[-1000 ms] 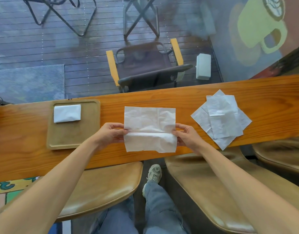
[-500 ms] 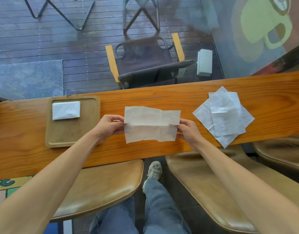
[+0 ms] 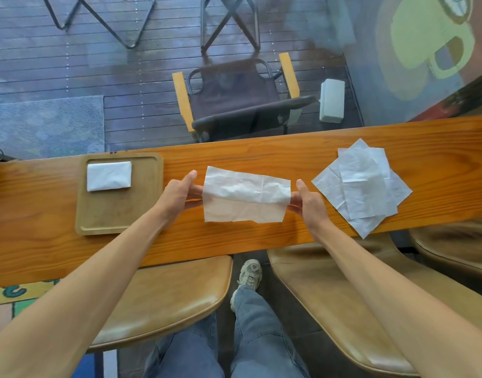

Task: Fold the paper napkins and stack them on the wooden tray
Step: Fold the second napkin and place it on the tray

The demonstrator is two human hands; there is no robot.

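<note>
A white paper napkin (image 3: 245, 197) lies on the wooden counter (image 3: 261, 241), its far half bent over toward me along a horizontal fold. My left hand (image 3: 178, 196) pinches its left edge. At the napkin's right edge, my right hand (image 3: 306, 201) pinches it too. A wooden tray (image 3: 120, 214) sits to the left, and one folded napkin (image 3: 109, 175) lies in its far left corner. A loose pile of unfolded napkins (image 3: 362, 186) lies on the counter to the right.
Behind the counter is a window onto a wet deck with a folding chair (image 3: 234, 99). Padded stools (image 3: 166, 296) stand under the counter's near edge, and my legs and a shoe (image 3: 249, 271) show between them.
The napkin lay flat and unfolded a second ago. Both hands have lifted its far half and brought it over toward me, so the sheet is now about half as deep.
</note>
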